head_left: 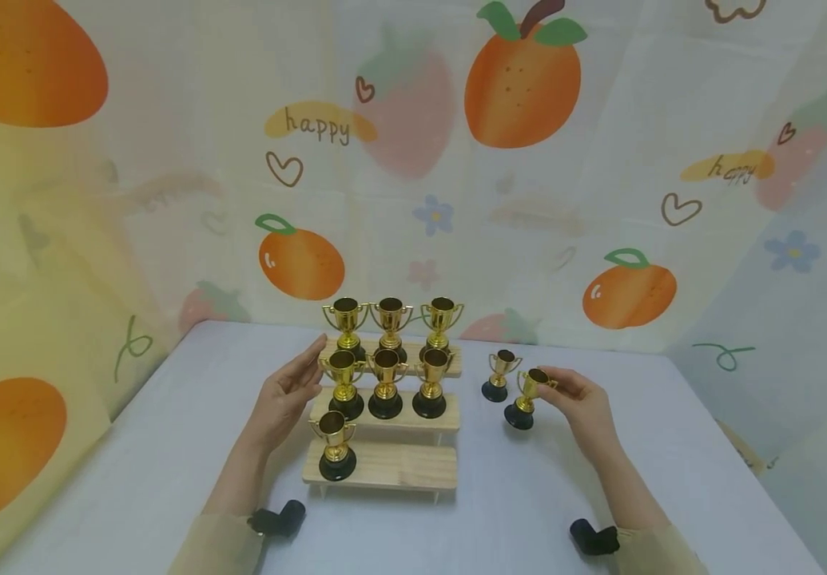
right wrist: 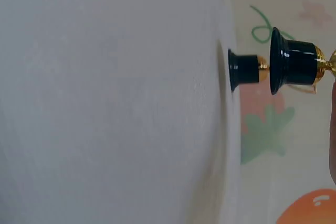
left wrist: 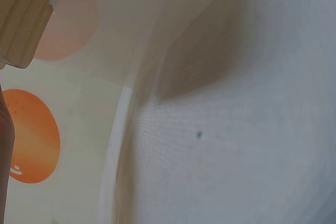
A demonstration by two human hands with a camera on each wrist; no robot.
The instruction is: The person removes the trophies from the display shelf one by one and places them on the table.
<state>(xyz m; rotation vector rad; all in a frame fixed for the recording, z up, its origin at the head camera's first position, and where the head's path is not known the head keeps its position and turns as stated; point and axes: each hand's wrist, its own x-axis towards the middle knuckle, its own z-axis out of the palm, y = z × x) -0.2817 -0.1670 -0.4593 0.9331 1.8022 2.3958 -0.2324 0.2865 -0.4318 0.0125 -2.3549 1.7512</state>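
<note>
In the head view my right hand point(head_left: 582, 403) pinches a small gold trophy cup point(head_left: 528, 397) with a black base, tilted a little. The right wrist view shows that trophy's black base point(right wrist: 294, 61) off the tabletop. Just behind it a second trophy point(head_left: 501, 374) stands on the table. My left hand point(head_left: 285, 399) is at the left side of a three-step wooden stand, by its middle and top steps, fingers extended; whether it touches the stand I cannot tell. Three trophies stand on the top step point(head_left: 452, 363), three on the middle step point(head_left: 454, 411), one at the left of the bottom step point(head_left: 413, 467).
A white cloth covers the table point(head_left: 528, 503). Behind it hangs a curtain point(head_left: 413, 192) printed with oranges, strawberries and hearts. In the left wrist view one corner of a wooden step point(left wrist: 23, 19) shows at the upper left. Black camera mounts point(head_left: 280, 519) sit on both wrists.
</note>
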